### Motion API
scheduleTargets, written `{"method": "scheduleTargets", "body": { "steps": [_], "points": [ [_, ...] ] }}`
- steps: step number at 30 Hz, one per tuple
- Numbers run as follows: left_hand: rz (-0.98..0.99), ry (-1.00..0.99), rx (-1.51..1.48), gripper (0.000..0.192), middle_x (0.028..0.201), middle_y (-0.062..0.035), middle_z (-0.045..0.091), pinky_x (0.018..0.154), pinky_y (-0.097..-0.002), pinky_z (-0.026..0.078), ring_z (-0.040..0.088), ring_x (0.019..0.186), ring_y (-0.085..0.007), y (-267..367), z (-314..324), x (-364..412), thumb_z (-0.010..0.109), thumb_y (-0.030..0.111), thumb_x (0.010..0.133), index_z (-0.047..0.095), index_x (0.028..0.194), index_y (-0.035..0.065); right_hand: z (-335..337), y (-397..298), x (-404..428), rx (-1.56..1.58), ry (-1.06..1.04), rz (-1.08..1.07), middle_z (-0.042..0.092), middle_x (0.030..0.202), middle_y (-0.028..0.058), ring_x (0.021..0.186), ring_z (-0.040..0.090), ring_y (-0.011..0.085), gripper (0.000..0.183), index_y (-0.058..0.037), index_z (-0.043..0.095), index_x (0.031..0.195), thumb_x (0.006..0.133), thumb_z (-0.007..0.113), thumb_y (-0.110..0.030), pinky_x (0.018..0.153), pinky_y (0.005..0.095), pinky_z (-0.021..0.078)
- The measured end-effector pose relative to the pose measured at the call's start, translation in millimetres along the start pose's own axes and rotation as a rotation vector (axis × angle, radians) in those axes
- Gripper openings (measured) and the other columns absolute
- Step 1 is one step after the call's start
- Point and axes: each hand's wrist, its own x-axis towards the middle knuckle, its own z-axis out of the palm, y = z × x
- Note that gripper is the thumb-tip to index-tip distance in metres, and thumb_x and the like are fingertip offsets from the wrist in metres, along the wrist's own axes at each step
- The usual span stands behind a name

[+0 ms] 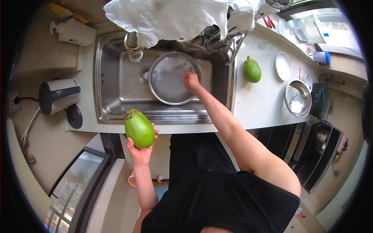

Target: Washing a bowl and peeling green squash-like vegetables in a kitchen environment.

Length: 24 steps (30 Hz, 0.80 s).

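Observation:
A round green eggplant rests in my left hand, its stem end pointing away from me. I hold it just before the front edge of the counter, above the floor. My right hand is over the right side of a round metal basin, its fingers curled in and nothing visible in them. Cloudy, bubbly water fills the basin, which stands in a stainless steel sink. On the counter right of the sink lies a second green eggplant.
A white cloth hangs over the faucet area behind the basin. To the right stand a white dish and a steel bowl. An electric appliance and a pump bottle are on the left.

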Motion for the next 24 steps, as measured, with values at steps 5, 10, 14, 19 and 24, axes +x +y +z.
{"method": "scheduleTargets", "body": {
  "steps": [5, 10, 14, 19, 24],
  "points": [
    [-0.009, -0.037, -0.015, 0.084, 0.126, -0.0209, 0.048, 0.085, -0.0377, 0.049, 0.055, 0.106, -0.0340, -2, 7, -3, 0.060, 0.059, 0.076, 0.036, 0.134, 0.0032, -8, -3, -27, 0.386, -0.074, 0.139, 0.053, 0.073, 0.0069, 0.060, 0.053, 0.0209, 0.017, -0.0014, 0.053, 0.092, 0.086, 0.042, -0.012, 0.054, 0.0322, 0.0471],
    [-0.063, -0.103, -0.073, 0.081, 0.130, -0.0212, 0.044, 0.081, -0.0375, 0.052, 0.046, 0.119, -0.0369, -23, 29, 8, 0.061, 0.056, 0.077, 0.036, 0.135, 0.0051, -22, -16, -94, 0.263, -0.426, 0.023, 0.057, 0.103, 0.0069, 0.094, 0.058, 0.0194, 0.043, -0.0034, 0.042, 0.131, 0.088, 0.046, -0.004, 0.083, 0.0338, 0.0476],
    [-0.181, -0.223, -0.121, 0.078, 0.133, -0.0169, 0.042, 0.079, -0.0385, 0.055, 0.041, 0.125, -0.0362, -52, 60, 29, 0.063, 0.053, 0.077, 0.037, 0.134, 0.0077, -30, -26, -146, -0.018, -0.424, -0.131, 0.061, 0.096, -0.0016, 0.077, 0.055, 0.0049, 0.035, -0.0117, 0.052, 0.127, 0.095, 0.050, -0.026, 0.064, 0.0208, 0.0440],
    [-0.300, -0.270, -0.236, 0.073, 0.131, -0.0138, 0.045, 0.080, -0.0398, 0.056, 0.041, 0.125, -0.0363, -88, 101, 42, 0.065, 0.051, 0.077, 0.041, 0.131, 0.0084, -46, -24, -165, -0.500, -0.298, -0.541, 0.066, 0.100, 0.0044, 0.086, 0.058, 0.0084, 0.033, -0.0110, 0.057, 0.123, 0.094, 0.049, -0.027, 0.075, 0.0255, 0.0481],
    [-0.199, -0.216, -0.170, 0.069, 0.127, -0.0148, 0.049, 0.079, -0.0381, 0.056, 0.049, 0.119, -0.0311, -109, 108, 39, 0.063, 0.049, 0.079, 0.041, 0.132, 0.0096, -76, -46, -218, -0.718, -0.138, -0.703, 0.063, 0.106, 0.0188, 0.099, 0.062, 0.0289, 0.047, -0.0036, 0.057, 0.116, 0.081, 0.066, -0.033, 0.084, 0.0355, 0.0476]
  ]
}}
